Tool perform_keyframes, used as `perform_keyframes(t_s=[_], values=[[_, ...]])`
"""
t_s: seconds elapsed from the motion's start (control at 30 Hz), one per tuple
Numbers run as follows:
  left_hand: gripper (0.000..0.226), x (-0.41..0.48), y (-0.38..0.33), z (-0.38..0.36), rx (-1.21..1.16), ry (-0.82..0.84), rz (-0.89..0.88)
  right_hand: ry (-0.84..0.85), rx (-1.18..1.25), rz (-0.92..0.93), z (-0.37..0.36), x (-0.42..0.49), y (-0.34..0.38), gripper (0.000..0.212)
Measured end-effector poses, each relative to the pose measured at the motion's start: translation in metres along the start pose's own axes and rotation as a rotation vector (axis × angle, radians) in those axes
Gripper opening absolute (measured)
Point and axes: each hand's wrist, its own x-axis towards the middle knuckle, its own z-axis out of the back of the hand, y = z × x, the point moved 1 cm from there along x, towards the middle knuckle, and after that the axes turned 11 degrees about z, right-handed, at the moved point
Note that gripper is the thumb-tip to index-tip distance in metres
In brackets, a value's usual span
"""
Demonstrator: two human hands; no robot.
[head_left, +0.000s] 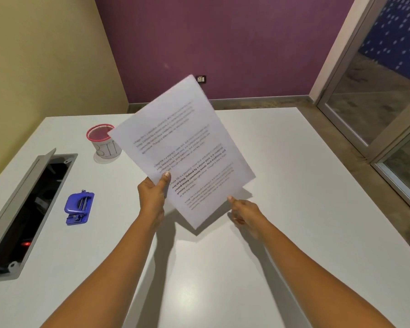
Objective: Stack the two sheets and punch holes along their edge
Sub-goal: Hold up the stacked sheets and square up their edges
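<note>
Mid-frame, above the table (282, 185), the left hand (152, 195) pinches the printed paper (185, 147); the right hand (243, 213) grips its lower edge. Square the edges first, then carry it to the blue punch (78, 207), lower left

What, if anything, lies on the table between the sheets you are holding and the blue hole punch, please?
Nothing visible does. The sheets are held above the table by the left hand, with the right hand at their lower edge. The blue hole punch sits to the left, with only bare tabletop between.
</note>
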Motion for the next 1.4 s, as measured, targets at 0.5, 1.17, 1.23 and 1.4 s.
perform_keyframes(t_s=[0.5,1.17,1.23,1.4], values=[[0.029,-0.003,0.012,0.029,-0.257,-0.102,0.292,-0.119,0.167,0.082,0.006,0.011,0.022,0.028],[0.025,0.033,0.022,0.059,0.565,-0.070,0.536,-0.347,-0.428,0.125,0.041,0.028,0.038,0.032],[0.017,0.029,0.017,0.052,0.495,-0.045,0.427,-0.407,-0.435,0.175,0.036,0.026,0.044,0.030],[0.019,0.025,0.000,0.041,0.290,-0.030,0.154,-0.464,-0.252,0.513,0.030,0.019,0.059,0.014]])
